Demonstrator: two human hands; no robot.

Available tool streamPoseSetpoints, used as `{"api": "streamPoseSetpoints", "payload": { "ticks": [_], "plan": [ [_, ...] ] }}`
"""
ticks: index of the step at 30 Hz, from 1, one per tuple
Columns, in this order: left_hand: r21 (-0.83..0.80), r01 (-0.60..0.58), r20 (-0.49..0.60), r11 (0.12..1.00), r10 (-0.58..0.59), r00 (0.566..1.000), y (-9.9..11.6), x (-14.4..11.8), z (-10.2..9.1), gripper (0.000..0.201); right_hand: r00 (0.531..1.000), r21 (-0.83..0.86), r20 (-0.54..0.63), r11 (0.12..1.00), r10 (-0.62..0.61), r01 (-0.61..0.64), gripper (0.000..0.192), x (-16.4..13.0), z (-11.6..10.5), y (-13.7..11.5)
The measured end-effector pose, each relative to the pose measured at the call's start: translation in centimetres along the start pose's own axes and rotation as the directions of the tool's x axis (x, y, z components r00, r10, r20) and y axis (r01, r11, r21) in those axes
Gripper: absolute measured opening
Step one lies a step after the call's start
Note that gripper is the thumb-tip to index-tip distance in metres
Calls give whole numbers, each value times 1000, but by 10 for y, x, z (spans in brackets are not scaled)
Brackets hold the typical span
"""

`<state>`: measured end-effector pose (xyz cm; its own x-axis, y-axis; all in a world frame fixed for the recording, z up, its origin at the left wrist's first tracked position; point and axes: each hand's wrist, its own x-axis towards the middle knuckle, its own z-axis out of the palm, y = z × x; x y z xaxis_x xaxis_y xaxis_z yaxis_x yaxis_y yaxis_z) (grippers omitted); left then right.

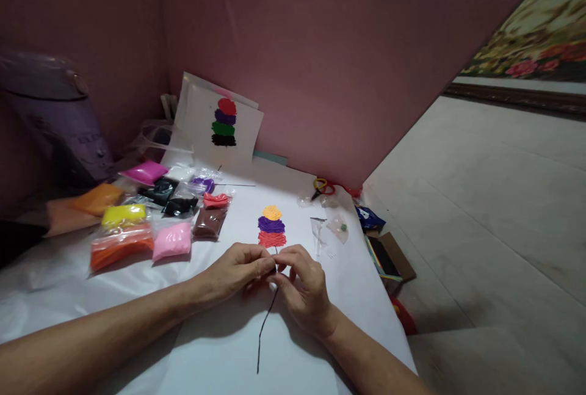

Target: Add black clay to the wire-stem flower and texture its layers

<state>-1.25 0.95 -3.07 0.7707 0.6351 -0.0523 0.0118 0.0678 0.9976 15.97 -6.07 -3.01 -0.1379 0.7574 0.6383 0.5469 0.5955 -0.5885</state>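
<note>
Left hand [238, 270] and right hand [302, 288] meet over the white paper sheet [220, 346] on the bench; both grips are pressed together, thumb and fingers of each pinching the upper end of a thin black clay strand [264, 328]. The strand runs down the sheet from the fingertips toward the near edge, lying on the paper with a slight bend. Just above the hands, on the same sheet, sits a stacked clay figure [271, 226]: an orange patch on top, purple in the middle, red below, each touching the next. Containers: a cluster of clear plastic bags to the left, each holding one colour of clay — orange bag [121, 248], pale pink bag [172, 240], yellow bag [122, 215], brown bag [209, 222], red bag [216, 200], black bags [170, 196], magenta bag [144, 171], purple bag [204, 184]. Right of the figure lie small emptied clear wrappers [327, 227], one with a green scrap inside. Red-and-yellow scissors [323, 187] lie near the far edge. A reference card [218, 126] leans against the wall, showing red, purple, green and black stacked patches. A blue packet [368, 219] and an open cardboard box [389, 257] sit just off the bench's right edge, on the floor. Surface: white covering, slightly creased. Room: a pink board [320, 47] behind the bench, pale tiled floor [494, 212] at right, a purple appliance [55, 120] at far left.
</note>
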Motion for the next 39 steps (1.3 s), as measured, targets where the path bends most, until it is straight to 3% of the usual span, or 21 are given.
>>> {"api": "streamPoseSetpoints", "payload": {
  "ticks": [12,19,22,24,26,28,29,31,35,39],
  "plan": [
    [14,-33,-28,999,34,999,3,-1,3,55,1000,27,-14,999,24,-24,22,0,0,1],
    [9,16,-32,1000,-15,999,6,-1,5,51,998,26,41,998,-56,55,24,0,-4,2],
    [36,4,-84,999,-1,996,4,-1,8,42,998,57,-54,998,42,-39,16,3,-4,3],
    [189,-60,-120,980,84,989,0,-3,12,30,968,48,-173,983,183,-177,11,6,-6,7],
    [465,-224,-22,856,265,964,-4,-7,15,21,919,32,-232,946,320,-322,9,8,-7,12],
    [659,-447,210,605,423,881,-9,-11,18,22,899,-1,-191,916,393,-401,9,9,-8,17],
    [711,-503,291,491,446,846,-11,-13,19,23,902,-25,-155,911,403,-411,8,9,-8,19],
    [766,-534,360,356,450,817,-13,-15,20,21,919,-72,-83,918,385,-390,10,8,-8,22],
    [810,-511,372,288,421,827,-13,-14,21,17,943,-86,17,940,332,-329,19,6,-6,24],
    [820,-507,380,266,410,829,-14,-12,22,17,940,-73,45,940,338,-334,18,6,-6,23]
  ]
}}
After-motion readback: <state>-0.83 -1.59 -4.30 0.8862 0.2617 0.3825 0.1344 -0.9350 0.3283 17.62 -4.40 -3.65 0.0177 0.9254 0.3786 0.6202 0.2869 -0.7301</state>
